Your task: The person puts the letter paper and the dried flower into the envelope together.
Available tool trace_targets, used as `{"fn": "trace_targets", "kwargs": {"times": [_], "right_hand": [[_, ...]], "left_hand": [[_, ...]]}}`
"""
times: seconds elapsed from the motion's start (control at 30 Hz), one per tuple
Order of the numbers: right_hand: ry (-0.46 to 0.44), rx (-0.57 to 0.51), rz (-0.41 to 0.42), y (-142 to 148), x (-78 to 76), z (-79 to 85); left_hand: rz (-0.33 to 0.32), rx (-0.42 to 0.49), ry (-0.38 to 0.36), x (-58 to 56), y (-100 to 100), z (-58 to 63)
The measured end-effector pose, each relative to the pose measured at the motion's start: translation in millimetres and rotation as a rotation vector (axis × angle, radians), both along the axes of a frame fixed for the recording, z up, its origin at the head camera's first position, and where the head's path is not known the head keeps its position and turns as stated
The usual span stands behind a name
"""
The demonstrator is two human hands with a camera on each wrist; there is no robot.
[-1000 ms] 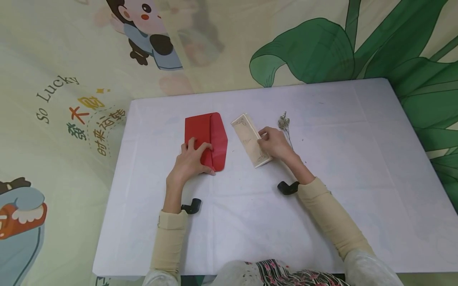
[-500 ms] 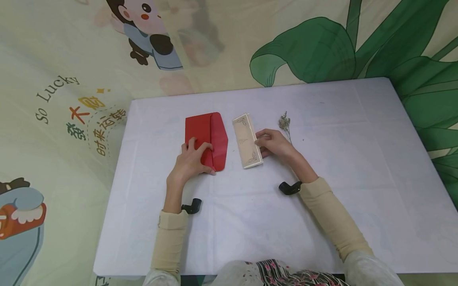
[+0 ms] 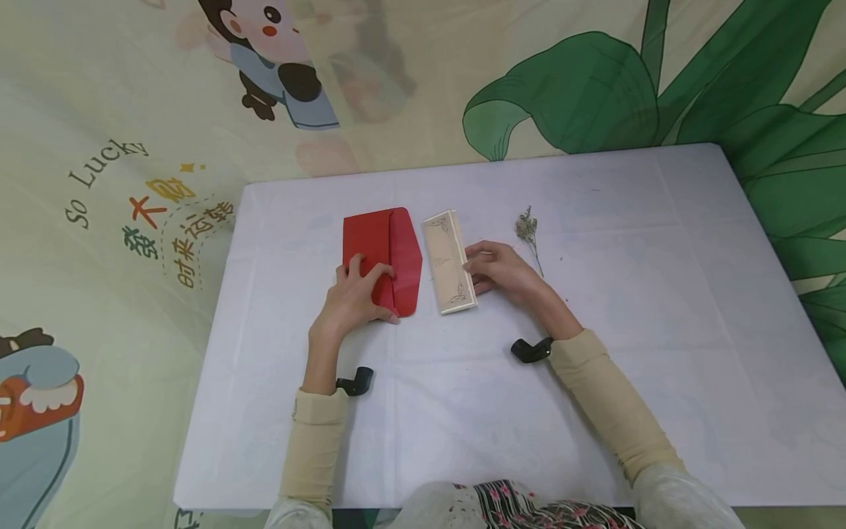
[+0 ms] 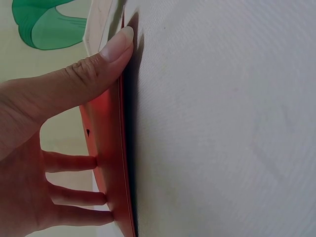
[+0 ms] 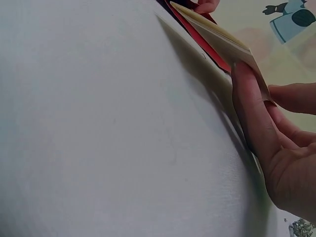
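A red envelope point(image 3: 366, 236), its flap unfolded to the right, lies on the table under my left hand point(image 3: 348, 303). In the left wrist view, straight fingers press on the red envelope point(image 4: 109, 158) and the thumb rests along its near edge. My right hand point(image 3: 505, 273) pinches the right edge of a cream folded card point(image 3: 446, 263) with corner ornaments. Right of the envelope, the card is raised a little off the cloth; in the right wrist view the thumb lies beneath the card point(image 5: 222, 42) and fingers are on its other side.
A small dried flower sprig point(image 3: 527, 228) lies beyond the right hand. White cloth covers the table point(image 3: 628, 411). A printed fabric backdrop point(image 3: 410, 88) rises behind the far edge. Dark wrist cameras stick out from both cuffs, close above the cloth.
The right hand has shifted left with the card, bringing it closer to the envelope and turning it more upright in the head view. The left hand and envelope have stayed in place.
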State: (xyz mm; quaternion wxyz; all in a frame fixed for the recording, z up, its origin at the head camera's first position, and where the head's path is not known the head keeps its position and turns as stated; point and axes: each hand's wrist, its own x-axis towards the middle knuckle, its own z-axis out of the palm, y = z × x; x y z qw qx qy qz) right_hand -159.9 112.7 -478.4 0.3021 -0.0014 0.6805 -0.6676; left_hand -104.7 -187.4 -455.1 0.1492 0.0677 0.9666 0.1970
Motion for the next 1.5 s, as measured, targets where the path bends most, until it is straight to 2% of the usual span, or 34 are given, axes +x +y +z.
{"fn": "trace_targets", "kwargs": {"times": [0.37, 0.83, 1.5], "right_hand": [[0.003, -0.055, -0.002, -13, 0.6, -1.8], [0.011, -0.064, 0.008, -31, -1.4, -4.5], [0.005, -0.123, 0.003, -64, -3.1, -5.6]], "left_hand": [[0.013, -0.009, -0.006, -0.7, 1, -0.6], [0.026, -0.005, -0.013, -0.4, 2, 0.5], [0.018, -0.013, -0.018, -0.6, 0, 0.1]]}}
